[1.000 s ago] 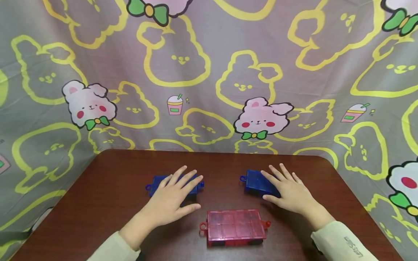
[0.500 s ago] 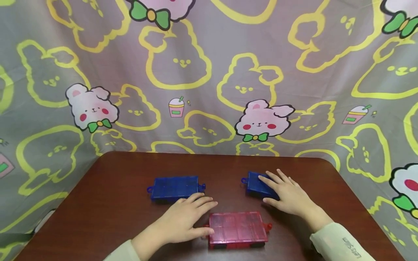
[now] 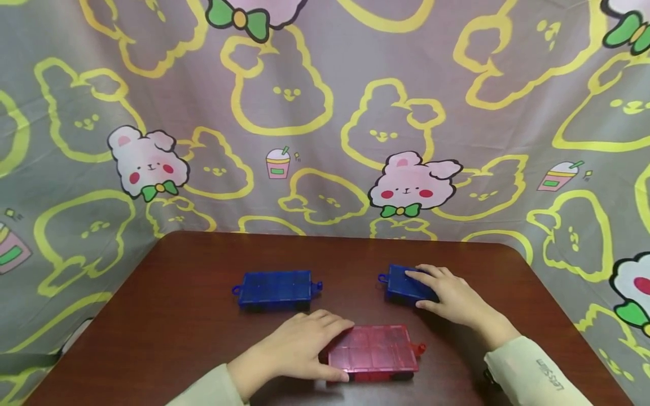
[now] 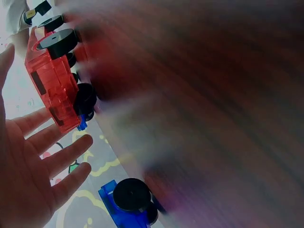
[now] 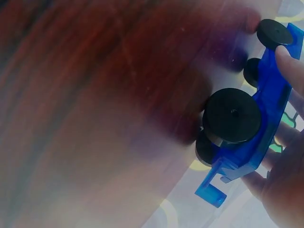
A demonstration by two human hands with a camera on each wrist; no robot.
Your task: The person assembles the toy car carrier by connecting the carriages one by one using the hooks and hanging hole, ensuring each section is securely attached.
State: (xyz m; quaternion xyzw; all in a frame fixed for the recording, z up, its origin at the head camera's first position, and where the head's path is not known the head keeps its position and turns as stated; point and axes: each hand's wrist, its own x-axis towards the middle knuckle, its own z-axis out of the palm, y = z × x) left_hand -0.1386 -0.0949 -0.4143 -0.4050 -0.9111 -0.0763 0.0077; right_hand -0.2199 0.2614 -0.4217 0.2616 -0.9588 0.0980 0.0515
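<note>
A red toy wagon, its top panelled and clear, stands on black wheels near the front of the table. My left hand is spread at its left end, thumb along the near side and fingertips by the far edge; in the left wrist view the fingers reach out straight behind the red body. At the right, my right hand holds the right end of a blue toy wagon between thumb and fingers, hiding that end. The right wrist view has the thumb against the blue chassis, beside a black wheel.
Another blue toy wagon stands at the back left, a ring on its left end and a knob on its right. The dark wooden table has rounded far corners. A patterned grey cloth hangs directly behind it.
My left hand has moved from over the left blue wagon, right and nearer, to the red wagon's left end. My right hand's fingers have drawn in on the right blue wagon.
</note>
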